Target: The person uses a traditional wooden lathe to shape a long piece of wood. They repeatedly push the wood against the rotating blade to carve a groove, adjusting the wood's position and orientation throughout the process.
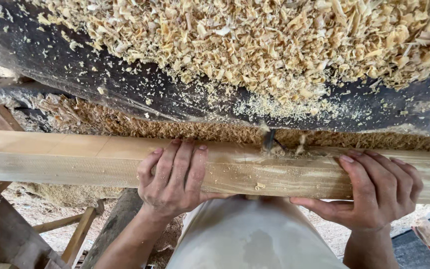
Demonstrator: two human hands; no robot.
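two hands on a beam at the cutter

a long pale squared wooden beam (75, 162) lies across the view from left to right, its long axis level with the lower third of the picture; both hands grip it from the near side, fingers curled over the top face and thumbs beneath; the left hand (172, 182) sits near the middle of the beam, fingers close together and pressed flat over the upper edge; the right hand (376, 192) wraps the beam further along, fingers likewise together and hooked over the top, thumb stretched along the underside.

between the two hands, and just past the far edge of the beam, a small dark metal cutter bit (268, 140) stands against the wood; the beam's surface around it is rough and splintered, with loose chips lying on it; the left hand is somewhat nearer to the bit than the right, and both are clear of it; whether the bit is turning cannot be told.

beyond the beam runs a dark dusty machine bed (100, 84), heaped along its top with a thick pile of pale wood shavings (255, 45); more sawdust lies packed below its edge.

at the lower left stand brown timber frame pieces (6, 229) over a floor strewn with sawdust; the person's pale garment (250, 239) fills the lower centre, close under the beam.
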